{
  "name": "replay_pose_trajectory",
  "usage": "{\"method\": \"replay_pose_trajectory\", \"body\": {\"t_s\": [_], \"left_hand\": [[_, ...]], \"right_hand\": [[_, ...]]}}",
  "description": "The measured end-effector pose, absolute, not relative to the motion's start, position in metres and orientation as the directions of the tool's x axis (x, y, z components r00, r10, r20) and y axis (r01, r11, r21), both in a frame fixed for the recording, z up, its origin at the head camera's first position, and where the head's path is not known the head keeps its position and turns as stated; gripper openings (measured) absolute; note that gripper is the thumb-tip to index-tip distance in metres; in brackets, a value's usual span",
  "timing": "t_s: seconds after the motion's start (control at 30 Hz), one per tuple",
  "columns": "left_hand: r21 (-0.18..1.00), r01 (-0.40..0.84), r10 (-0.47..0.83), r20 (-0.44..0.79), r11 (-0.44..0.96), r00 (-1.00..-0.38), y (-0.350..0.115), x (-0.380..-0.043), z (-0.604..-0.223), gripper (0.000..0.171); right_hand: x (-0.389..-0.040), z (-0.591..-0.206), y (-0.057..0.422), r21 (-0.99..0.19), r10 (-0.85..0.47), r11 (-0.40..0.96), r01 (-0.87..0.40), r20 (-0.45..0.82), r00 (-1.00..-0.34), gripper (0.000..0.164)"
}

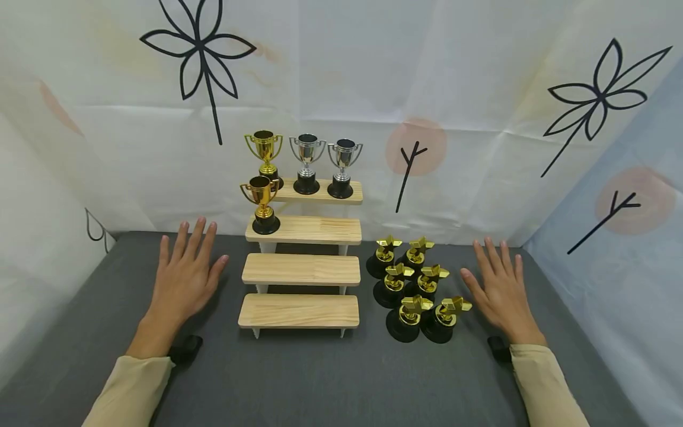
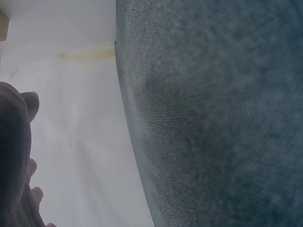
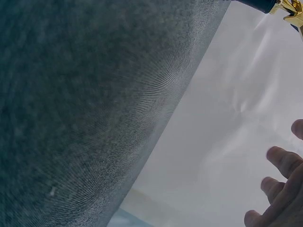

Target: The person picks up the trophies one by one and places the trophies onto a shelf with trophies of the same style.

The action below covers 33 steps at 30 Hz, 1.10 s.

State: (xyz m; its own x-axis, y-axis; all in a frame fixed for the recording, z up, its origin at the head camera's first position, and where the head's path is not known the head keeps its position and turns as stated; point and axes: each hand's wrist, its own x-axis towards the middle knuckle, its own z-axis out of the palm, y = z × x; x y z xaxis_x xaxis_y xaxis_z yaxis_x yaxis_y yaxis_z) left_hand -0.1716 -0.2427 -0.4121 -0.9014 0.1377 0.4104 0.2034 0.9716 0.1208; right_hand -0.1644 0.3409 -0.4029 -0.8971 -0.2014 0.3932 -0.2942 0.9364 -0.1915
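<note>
My left hand (image 1: 183, 270) lies with its fingers straight and spread, left of a stepped wooden stand, holding nothing. My right hand (image 1: 500, 290) is likewise spread and holds nothing; the nearest things to it are several star trophies (image 1: 409, 309) with gold stars and round black bases, grouped right of the stand. On the stand's top shelf (image 1: 320, 193) are a gold cup trophy (image 1: 264, 148) and two silver cup trophies (image 1: 306, 151). A darker gold cup trophy (image 1: 261, 193) stands at the left end of the second shelf (image 1: 320, 230). In the right wrist view, part of a star trophy (image 3: 294, 14) shows.
Two lower shelves (image 1: 301, 270) of the stand bear nothing. Grey cloth (image 1: 299, 379) covers the table. Behind it hangs a white sheet (image 1: 341, 77) with printed leaves and twigs, and side sheets (image 1: 32, 237) close off left and right. A dark cord loop (image 1: 96, 231) hangs at left.
</note>
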Motion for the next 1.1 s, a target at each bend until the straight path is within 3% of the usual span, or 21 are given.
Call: {"method": "replay_pose_trajectory", "body": {"t_s": [0.5, 0.7, 0.87, 1.1], "left_hand": [[0.219, 0.237, 0.118, 0.450, 0.946, -0.885, -0.2399, -0.1734, -0.4108, 0.061], [0.266, 0.200, 0.082, 0.396, 0.943, -0.915, -0.2334, -0.1726, -0.4121, 0.050], [0.390, 0.193, 0.074, 0.301, 0.900, -0.951, -0.2338, -0.1720, -0.4146, 0.045], [0.649, 0.281, 0.140, 0.262, 0.707, -0.955, -0.2394, -0.1667, -0.4142, 0.041]], "right_hand": [[-0.1672, -0.4062, 0.3402, -0.239, -0.180, 0.917, -0.318, 0.465, -0.867, 0.058], [-0.1637, -0.4065, 0.3391, -0.260, -0.136, 0.924, -0.282, 0.465, -0.875, 0.049], [-0.1616, -0.4074, 0.3382, -0.277, -0.118, 0.923, -0.267, 0.456, -0.882, 0.041], [-0.1595, -0.4083, 0.3365, -0.306, -0.121, 0.908, -0.287, 0.465, -0.877, 0.038]]}}
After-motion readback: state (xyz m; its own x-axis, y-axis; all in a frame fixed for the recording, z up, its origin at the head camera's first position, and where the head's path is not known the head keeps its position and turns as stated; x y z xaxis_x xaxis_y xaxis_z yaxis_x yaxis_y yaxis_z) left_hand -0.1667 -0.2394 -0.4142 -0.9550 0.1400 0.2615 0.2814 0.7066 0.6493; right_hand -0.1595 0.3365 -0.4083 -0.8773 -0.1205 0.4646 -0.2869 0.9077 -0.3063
